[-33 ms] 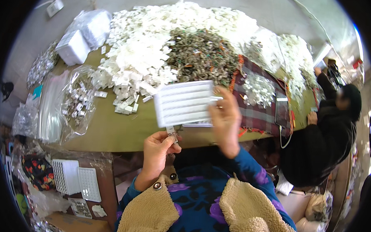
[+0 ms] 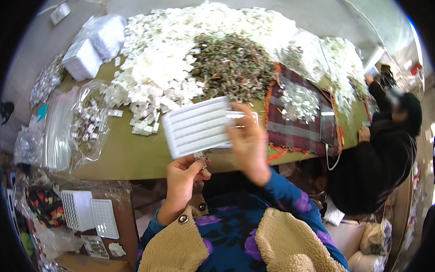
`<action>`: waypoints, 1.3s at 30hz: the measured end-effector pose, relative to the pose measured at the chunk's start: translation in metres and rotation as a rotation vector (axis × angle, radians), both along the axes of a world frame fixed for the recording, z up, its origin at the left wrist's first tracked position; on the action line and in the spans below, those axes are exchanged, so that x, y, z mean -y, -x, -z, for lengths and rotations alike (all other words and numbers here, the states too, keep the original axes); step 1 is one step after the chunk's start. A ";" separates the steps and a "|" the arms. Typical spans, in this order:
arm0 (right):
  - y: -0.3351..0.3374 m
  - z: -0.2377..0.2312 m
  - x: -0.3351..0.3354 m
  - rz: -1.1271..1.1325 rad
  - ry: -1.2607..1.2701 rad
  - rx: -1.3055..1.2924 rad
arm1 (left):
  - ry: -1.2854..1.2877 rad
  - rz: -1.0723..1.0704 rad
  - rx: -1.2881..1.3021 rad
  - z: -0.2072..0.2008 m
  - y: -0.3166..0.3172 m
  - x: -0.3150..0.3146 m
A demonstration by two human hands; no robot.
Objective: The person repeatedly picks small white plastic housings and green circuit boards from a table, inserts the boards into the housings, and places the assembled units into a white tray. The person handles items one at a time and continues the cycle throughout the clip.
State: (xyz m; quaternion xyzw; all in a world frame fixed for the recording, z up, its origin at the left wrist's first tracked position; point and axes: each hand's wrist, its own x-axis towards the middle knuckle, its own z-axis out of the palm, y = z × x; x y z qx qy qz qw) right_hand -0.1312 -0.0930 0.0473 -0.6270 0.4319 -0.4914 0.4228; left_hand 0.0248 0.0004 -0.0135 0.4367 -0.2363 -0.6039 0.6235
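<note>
My right hand [image 2: 249, 149], a little blurred, grips the right edge of a white tray [image 2: 198, 128] with long parallel ridges. The tray is tilted above the table's front edge, and another light, flat piece partly shows behind it. Just below the tray, my left hand [image 2: 181, 182] pinches a small white-and-metal part [image 2: 200, 159] between thumb and fingertips. The tray's lower edge comes close to that part; whether they touch I cannot tell. Beyond the tray lies a heap of small white plastic pieces [image 2: 153, 62], beside a pile of small greyish-brown metal-looking parts [image 2: 232, 64].
A plaid cloth [image 2: 294, 134] with small clear pieces and a phone [image 2: 327, 126] lies on the right. At the left are a plastic bag of parts [image 2: 91, 122] and white boxes [image 2: 81, 59]. Lower left stand white trays [image 2: 77, 210]. A person [image 2: 384, 156] sits at the right.
The tray in my right hand has swung left and slightly down, tilting more, and now hides more of the small part. My left hand has barely moved.
</note>
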 end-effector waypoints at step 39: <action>0.057 0.014 -0.023 -0.211 0.340 -0.411 | -0.092 0.340 -0.350 -0.008 0.041 0.028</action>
